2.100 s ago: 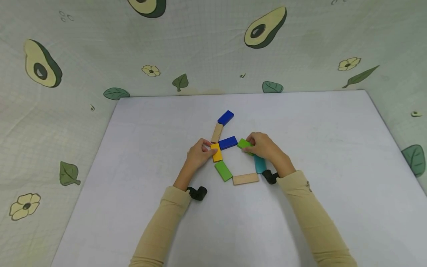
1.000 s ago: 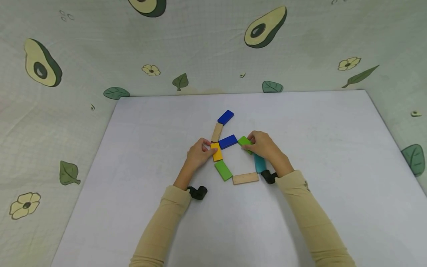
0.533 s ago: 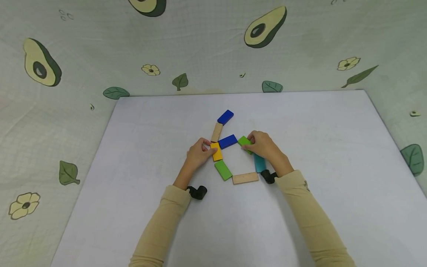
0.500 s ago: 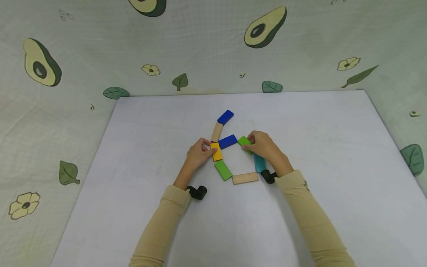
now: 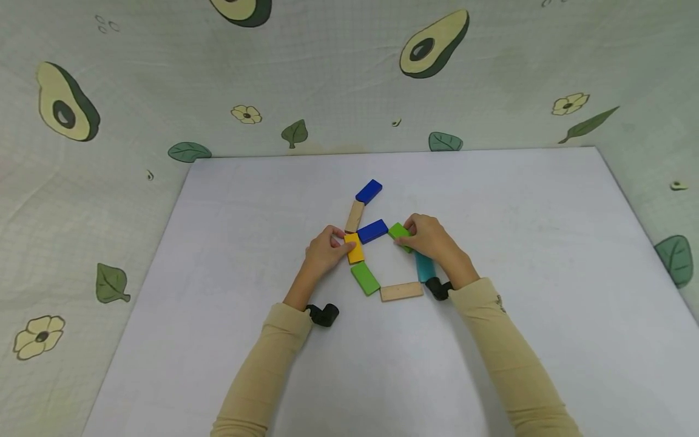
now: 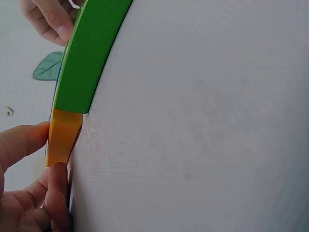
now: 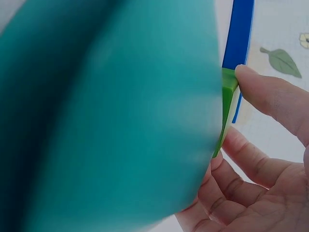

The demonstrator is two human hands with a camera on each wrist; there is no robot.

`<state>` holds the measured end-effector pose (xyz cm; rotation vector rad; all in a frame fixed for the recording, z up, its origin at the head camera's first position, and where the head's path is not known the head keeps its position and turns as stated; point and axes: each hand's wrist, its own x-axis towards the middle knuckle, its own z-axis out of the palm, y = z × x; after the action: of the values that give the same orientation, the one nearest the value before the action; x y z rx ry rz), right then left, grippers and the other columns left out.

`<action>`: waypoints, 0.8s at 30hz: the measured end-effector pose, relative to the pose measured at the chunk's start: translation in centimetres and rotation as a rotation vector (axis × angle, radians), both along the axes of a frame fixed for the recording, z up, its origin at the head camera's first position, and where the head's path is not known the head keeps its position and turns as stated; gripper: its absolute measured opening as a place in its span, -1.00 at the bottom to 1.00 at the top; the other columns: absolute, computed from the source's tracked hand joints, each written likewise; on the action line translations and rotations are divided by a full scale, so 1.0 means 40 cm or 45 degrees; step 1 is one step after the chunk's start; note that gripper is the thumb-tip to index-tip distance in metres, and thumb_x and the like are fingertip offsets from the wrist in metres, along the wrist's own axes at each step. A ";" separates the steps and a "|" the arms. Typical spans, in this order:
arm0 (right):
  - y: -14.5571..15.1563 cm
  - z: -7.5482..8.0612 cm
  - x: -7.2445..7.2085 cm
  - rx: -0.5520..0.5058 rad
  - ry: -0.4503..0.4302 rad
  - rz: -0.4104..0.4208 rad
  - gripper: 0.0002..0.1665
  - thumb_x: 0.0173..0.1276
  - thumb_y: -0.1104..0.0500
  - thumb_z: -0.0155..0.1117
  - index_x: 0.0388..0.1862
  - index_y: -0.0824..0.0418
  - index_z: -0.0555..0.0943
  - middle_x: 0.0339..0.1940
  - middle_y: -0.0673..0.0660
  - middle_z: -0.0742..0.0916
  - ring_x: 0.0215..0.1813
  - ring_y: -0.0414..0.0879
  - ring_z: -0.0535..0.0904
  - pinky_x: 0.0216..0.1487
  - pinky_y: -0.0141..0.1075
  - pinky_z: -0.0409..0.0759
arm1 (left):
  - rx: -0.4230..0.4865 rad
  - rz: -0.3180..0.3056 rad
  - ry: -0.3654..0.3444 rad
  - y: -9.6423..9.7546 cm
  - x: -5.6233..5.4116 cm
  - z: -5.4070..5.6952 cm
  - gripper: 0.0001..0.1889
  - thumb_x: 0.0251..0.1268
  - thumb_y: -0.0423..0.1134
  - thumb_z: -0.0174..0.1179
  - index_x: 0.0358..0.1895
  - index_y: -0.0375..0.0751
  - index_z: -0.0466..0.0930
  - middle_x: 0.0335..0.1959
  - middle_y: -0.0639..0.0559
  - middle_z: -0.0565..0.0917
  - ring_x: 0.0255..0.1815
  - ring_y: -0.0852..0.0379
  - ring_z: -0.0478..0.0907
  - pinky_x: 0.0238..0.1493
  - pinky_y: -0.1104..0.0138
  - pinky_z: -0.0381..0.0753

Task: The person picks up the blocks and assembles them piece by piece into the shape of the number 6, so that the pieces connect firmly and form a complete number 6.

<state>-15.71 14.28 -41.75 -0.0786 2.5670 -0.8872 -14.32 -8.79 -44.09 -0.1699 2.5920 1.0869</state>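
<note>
My left hand (image 5: 323,252) pinches a yellow block (image 5: 354,250) between thumb and fingers; the left wrist view shows that yellow block (image 6: 64,135) meeting the end of a green block (image 6: 91,58). On the other side, my right hand (image 5: 432,237) pinches a second green block (image 5: 399,231) at its edges, partly hidden by the fingers. One corner of it meets a blue block (image 5: 373,231). Just below it lies a teal block (image 5: 425,267), blurred and large in the right wrist view. A plain wooden block (image 5: 401,292) and the lower green block (image 5: 365,278) continue the loop.
From the yellow block, another wooden block (image 5: 355,216) leads up to a second blue block (image 5: 369,192). All lie flat on a white table (image 5: 262,206). Behind it hangs a cloth (image 5: 338,73) printed with avocados and leaves. Each wrist wears a small black camera (image 5: 324,315).
Since about two seconds ago my right hand has nudged its green block slightly away from me, turning it a little. The left hand and the other blocks have stayed in place.
</note>
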 end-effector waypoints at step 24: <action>0.000 -0.002 0.001 -0.001 0.017 -0.039 -0.45 0.26 0.06 0.25 0.07 0.43 0.43 -0.08 0.32 0.57 -0.09 0.10 0.49 -0.06 -0.11 0.49 | -0.003 0.004 -0.013 0.004 0.003 0.011 -0.64 0.18 -0.01 0.22 -0.07 -0.13 0.44 -0.42 -0.03 0.50 -0.41 0.05 0.40 -0.27 0.31 0.14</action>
<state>-15.69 14.26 -41.83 -0.0459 2.5870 -0.9019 -14.19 -8.62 -43.67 -0.1801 2.5853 1.0813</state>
